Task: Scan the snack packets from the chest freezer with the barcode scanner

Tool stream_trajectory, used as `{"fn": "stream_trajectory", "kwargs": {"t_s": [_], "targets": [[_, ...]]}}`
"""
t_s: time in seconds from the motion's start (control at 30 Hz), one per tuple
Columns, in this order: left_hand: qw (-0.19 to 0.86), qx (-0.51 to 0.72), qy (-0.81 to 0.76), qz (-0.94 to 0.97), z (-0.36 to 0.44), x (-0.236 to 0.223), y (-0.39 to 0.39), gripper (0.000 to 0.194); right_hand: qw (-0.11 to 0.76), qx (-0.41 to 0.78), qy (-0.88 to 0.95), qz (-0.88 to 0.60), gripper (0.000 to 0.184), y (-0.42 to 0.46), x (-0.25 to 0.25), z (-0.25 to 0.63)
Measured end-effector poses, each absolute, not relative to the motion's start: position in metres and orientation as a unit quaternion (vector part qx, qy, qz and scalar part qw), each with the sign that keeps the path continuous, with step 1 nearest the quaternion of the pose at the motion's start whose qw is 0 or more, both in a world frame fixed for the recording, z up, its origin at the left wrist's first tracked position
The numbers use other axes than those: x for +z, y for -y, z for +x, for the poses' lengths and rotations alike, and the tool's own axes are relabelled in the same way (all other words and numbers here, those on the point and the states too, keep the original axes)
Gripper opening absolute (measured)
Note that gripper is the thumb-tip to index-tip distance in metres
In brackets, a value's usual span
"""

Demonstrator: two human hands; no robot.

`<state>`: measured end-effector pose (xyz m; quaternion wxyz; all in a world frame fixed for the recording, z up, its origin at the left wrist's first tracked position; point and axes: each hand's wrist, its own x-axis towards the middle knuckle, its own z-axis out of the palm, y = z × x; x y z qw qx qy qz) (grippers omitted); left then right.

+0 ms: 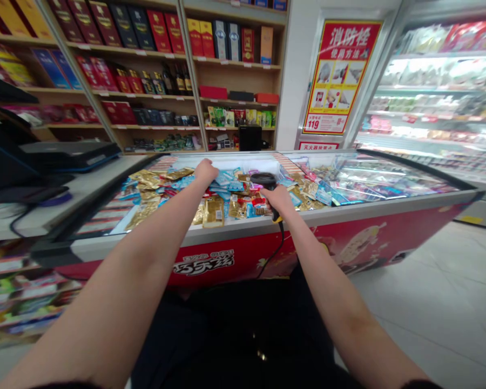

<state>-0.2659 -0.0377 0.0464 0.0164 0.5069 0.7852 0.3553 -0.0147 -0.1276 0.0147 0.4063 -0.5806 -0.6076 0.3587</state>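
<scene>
A red chest freezer (348, 229) stands in front of me, full of ice-cream packets in gold, blue and red wrappers (214, 208). My left hand (206, 172) reaches into it and rests palm down on the blue packets (227, 181); its fingers are hidden behind the knuckles. My right hand (278, 201) is closed round the handle of a black barcode scanner (264, 181), whose head points down at the packets. The scanner's black cable (278, 246) hangs down the freezer's front.
A grey checkout counter (56, 210) with dark devices lies at the left. Wooden shelves of boxed goods and bottles (162, 70) fill the back wall. A red fire-hydrant poster (340, 75) hangs at centre right, beside an open refrigerated display (441, 97). Tiled floor (449, 313) spreads to the right.
</scene>
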Motion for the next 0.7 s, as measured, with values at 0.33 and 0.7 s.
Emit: {"fn": "stream_trajectory", "kwargs": {"t_s": [0.33,0.7], "targets": [[-0.031,0.18,-0.794,0.58,-0.271,0.03,0.056,0.059,0.377,0.373,0.621,-0.577,0.025,0.123,-0.004,-0.024],[0.004,0.2,-0.715,0.67,-0.166,0.038,0.045,0.047,0.426,0.359,0.556,-0.616,0.016,0.124,-0.006,0.04]]}}
